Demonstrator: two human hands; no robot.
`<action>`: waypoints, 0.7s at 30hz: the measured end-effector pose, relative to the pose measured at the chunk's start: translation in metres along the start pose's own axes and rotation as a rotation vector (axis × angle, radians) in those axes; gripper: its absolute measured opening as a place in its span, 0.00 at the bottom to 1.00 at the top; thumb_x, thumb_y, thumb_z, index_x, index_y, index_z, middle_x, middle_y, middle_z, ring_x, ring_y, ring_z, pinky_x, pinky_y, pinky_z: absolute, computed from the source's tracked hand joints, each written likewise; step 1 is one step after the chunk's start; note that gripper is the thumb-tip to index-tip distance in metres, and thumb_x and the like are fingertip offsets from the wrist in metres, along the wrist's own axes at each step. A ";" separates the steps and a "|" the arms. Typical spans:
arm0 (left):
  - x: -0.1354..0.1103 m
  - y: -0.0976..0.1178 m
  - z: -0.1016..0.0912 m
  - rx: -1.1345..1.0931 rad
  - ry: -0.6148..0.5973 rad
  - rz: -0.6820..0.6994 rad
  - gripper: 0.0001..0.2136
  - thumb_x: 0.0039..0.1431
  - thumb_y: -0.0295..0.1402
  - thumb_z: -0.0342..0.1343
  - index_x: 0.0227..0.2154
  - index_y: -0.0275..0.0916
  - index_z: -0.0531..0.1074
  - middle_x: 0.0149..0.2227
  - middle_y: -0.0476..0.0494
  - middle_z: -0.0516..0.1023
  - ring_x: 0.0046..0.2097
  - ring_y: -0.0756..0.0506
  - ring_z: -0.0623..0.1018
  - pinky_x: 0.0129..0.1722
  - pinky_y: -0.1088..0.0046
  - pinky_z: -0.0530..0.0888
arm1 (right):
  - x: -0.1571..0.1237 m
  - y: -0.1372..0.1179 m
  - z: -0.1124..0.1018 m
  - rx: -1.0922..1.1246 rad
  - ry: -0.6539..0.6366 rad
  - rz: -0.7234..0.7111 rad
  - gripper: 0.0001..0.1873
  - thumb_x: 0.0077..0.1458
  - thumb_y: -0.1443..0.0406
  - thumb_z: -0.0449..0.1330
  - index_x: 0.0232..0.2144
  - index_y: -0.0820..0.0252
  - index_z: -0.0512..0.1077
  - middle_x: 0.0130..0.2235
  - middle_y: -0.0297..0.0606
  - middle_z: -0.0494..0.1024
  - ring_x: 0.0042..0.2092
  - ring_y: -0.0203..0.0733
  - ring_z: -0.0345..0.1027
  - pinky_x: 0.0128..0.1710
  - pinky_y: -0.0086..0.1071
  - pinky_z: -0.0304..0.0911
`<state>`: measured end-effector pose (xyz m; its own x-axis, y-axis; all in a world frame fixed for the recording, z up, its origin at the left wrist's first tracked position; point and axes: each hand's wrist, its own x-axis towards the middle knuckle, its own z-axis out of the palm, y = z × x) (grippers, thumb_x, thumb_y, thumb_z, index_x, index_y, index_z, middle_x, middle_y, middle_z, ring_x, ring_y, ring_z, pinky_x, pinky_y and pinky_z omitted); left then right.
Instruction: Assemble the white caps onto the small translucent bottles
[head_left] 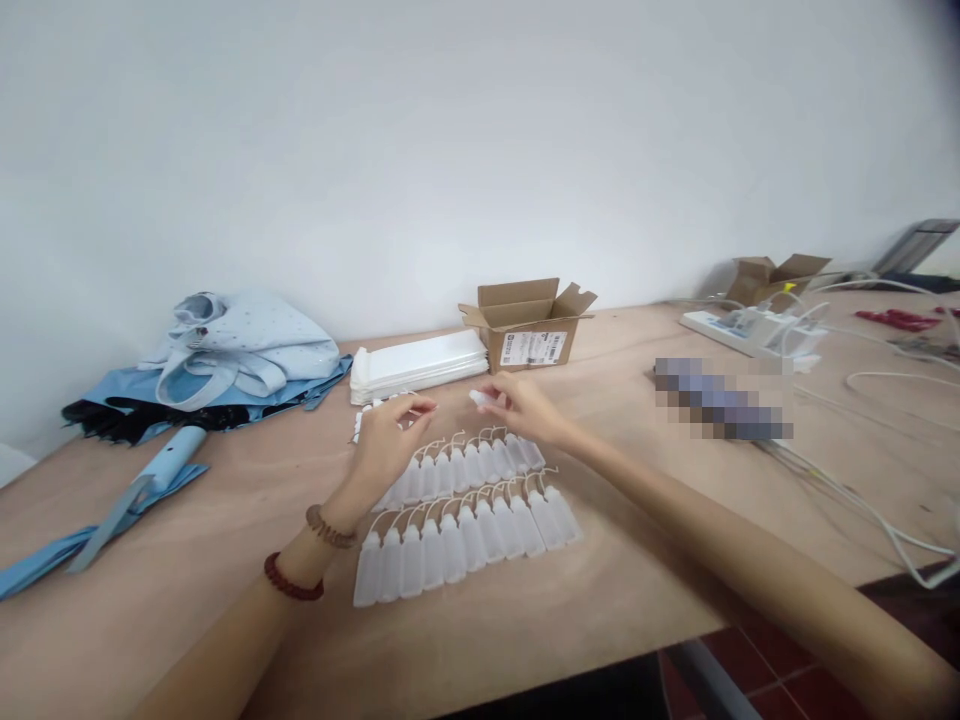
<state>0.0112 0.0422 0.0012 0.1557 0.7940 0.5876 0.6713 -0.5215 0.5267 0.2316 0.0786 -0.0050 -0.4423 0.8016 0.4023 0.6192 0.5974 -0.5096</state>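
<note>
My right hand (511,408) pinches a small translucent white plastic piece (478,397) above the far part of the rows; the fingers cover part of it. To its left, my left hand (390,435) hovers with thumb and forefinger curved and slightly apart, and nothing shows between them. Below both hands lie translucent white bottle-shaped plastic pieces with thin cords at their necks. They form a near row (454,548) and a middle row (465,470), each of several pieces side by side. More small white pieces (358,422) lie partly hidden behind my left hand.
A stack of flat white packets (420,365) lies beside an open cardboard box (529,340) near the wall. At left are a pale blue bag (247,345) and an umbrella (169,460). A power strip (750,330), cables and a blurred-out object (720,400) occupy the right side.
</note>
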 end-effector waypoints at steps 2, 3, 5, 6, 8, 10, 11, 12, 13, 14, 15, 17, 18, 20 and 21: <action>-0.008 0.007 -0.001 -0.109 0.046 -0.008 0.05 0.55 0.30 0.56 0.31 0.39 0.76 0.33 0.45 0.82 0.34 0.45 0.80 0.37 0.67 0.77 | -0.019 -0.013 -0.004 0.156 0.045 -0.001 0.13 0.57 0.60 0.57 0.40 0.63 0.72 0.37 0.41 0.73 0.36 0.40 0.68 0.34 0.31 0.64; -0.011 0.011 -0.001 -0.127 0.059 0.004 0.05 0.55 0.31 0.56 0.31 0.39 0.76 0.33 0.46 0.82 0.35 0.45 0.80 0.38 0.67 0.77 | -0.026 -0.018 -0.005 0.207 0.045 -0.013 0.13 0.57 0.59 0.57 0.41 0.62 0.72 0.38 0.41 0.73 0.37 0.40 0.68 0.33 0.31 0.65; -0.017 0.017 0.000 -0.130 0.078 0.063 0.05 0.56 0.32 0.56 0.31 0.40 0.77 0.33 0.46 0.82 0.36 0.45 0.80 0.39 0.66 0.77 | -0.034 -0.026 -0.008 0.256 0.023 -0.042 0.14 0.57 0.58 0.57 0.42 0.59 0.72 0.38 0.41 0.73 0.38 0.41 0.69 0.33 0.32 0.66; -0.020 0.019 0.000 -0.124 0.085 0.103 0.05 0.57 0.32 0.56 0.31 0.40 0.76 0.33 0.46 0.81 0.36 0.45 0.80 0.40 0.66 0.77 | -0.036 -0.028 -0.009 0.281 0.009 -0.040 0.14 0.57 0.57 0.57 0.42 0.58 0.73 0.38 0.40 0.74 0.39 0.41 0.69 0.33 0.32 0.66; -0.024 0.024 0.001 -0.108 0.105 0.187 0.04 0.57 0.31 0.56 0.32 0.40 0.76 0.34 0.46 0.81 0.37 0.46 0.79 0.40 0.67 0.76 | -0.038 -0.031 -0.012 0.362 -0.017 -0.004 0.15 0.56 0.57 0.59 0.43 0.57 0.73 0.39 0.40 0.75 0.39 0.41 0.69 0.33 0.33 0.67; -0.027 0.028 0.001 -0.095 0.139 0.252 0.04 0.57 0.29 0.56 0.33 0.41 0.76 0.34 0.47 0.81 0.37 0.46 0.79 0.40 0.68 0.77 | -0.038 -0.034 -0.013 0.491 -0.046 0.063 0.15 0.55 0.58 0.60 0.43 0.57 0.73 0.40 0.40 0.76 0.37 0.40 0.70 0.31 0.32 0.68; -0.028 0.030 0.002 -0.092 0.161 0.274 0.04 0.57 0.28 0.56 0.33 0.41 0.76 0.33 0.47 0.81 0.37 0.47 0.79 0.40 0.68 0.77 | -0.038 -0.035 -0.012 0.555 -0.061 0.098 0.15 0.54 0.58 0.60 0.43 0.58 0.73 0.40 0.40 0.76 0.36 0.40 0.71 0.30 0.32 0.69; -0.029 0.033 0.002 -0.092 0.184 0.288 0.05 0.57 0.27 0.57 0.33 0.41 0.76 0.33 0.48 0.81 0.36 0.47 0.79 0.39 0.69 0.77 | -0.039 -0.036 -0.010 0.613 -0.076 0.131 0.15 0.53 0.59 0.61 0.42 0.59 0.73 0.40 0.40 0.76 0.35 0.39 0.71 0.29 0.32 0.69; -0.030 0.035 0.002 -0.093 0.204 0.296 0.05 0.56 0.26 0.57 0.33 0.41 0.76 0.33 0.48 0.81 0.36 0.47 0.79 0.39 0.69 0.77 | -0.040 -0.037 -0.008 0.662 -0.090 0.160 0.15 0.52 0.59 0.62 0.42 0.60 0.72 0.39 0.40 0.76 0.34 0.38 0.71 0.29 0.32 0.69; -0.031 0.037 0.003 -0.094 0.220 0.297 0.05 0.56 0.25 0.57 0.32 0.41 0.76 0.33 0.48 0.81 0.36 0.47 0.79 0.39 0.69 0.77 | -0.041 -0.037 -0.006 0.705 -0.104 0.187 0.15 0.51 0.60 0.62 0.41 0.60 0.72 0.37 0.39 0.77 0.33 0.38 0.71 0.29 0.32 0.69; -0.032 0.039 0.003 -0.096 0.230 0.295 0.05 0.56 0.25 0.58 0.32 0.41 0.76 0.32 0.48 0.81 0.36 0.47 0.79 0.39 0.69 0.77 | -0.042 -0.038 -0.004 0.744 -0.118 0.209 0.15 0.51 0.60 0.63 0.40 0.61 0.72 0.35 0.38 0.77 0.32 0.38 0.71 0.29 0.32 0.69; -0.033 0.041 0.003 -0.099 0.233 0.294 0.05 0.55 0.25 0.58 0.32 0.40 0.76 0.33 0.48 0.81 0.36 0.47 0.80 0.39 0.69 0.77 | -0.044 -0.041 -0.001 0.816 -0.147 0.242 0.14 0.51 0.61 0.63 0.39 0.61 0.71 0.32 0.37 0.77 0.32 0.37 0.72 0.30 0.32 0.69; -0.033 0.041 0.002 -0.099 0.230 0.296 0.05 0.55 0.25 0.58 0.32 0.40 0.76 0.33 0.47 0.81 0.36 0.47 0.80 0.39 0.69 0.77 | -0.045 -0.042 0.000 0.846 -0.161 0.254 0.14 0.51 0.61 0.63 0.39 0.61 0.71 0.32 0.37 0.77 0.32 0.37 0.72 0.30 0.32 0.69; -0.033 0.041 0.002 -0.097 0.225 0.298 0.05 0.56 0.25 0.57 0.31 0.40 0.76 0.33 0.47 0.81 0.37 0.46 0.80 0.40 0.68 0.77 | -0.046 -0.045 0.000 0.888 -0.185 0.272 0.14 0.51 0.61 0.63 0.39 0.61 0.71 0.32 0.37 0.77 0.33 0.37 0.72 0.30 0.31 0.68; -0.033 0.041 0.001 -0.097 0.225 0.295 0.05 0.56 0.25 0.57 0.31 0.40 0.76 0.33 0.47 0.81 0.37 0.46 0.80 0.40 0.68 0.77 | -0.046 -0.046 -0.001 0.901 -0.192 0.276 0.14 0.51 0.61 0.63 0.39 0.61 0.71 0.32 0.37 0.77 0.33 0.37 0.72 0.30 0.31 0.68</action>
<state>0.0343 -0.0052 0.0023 0.1620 0.5223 0.8372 0.5479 -0.7532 0.3639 0.2243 0.0143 0.0004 -0.5037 0.8592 0.0901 0.0215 0.1167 -0.9929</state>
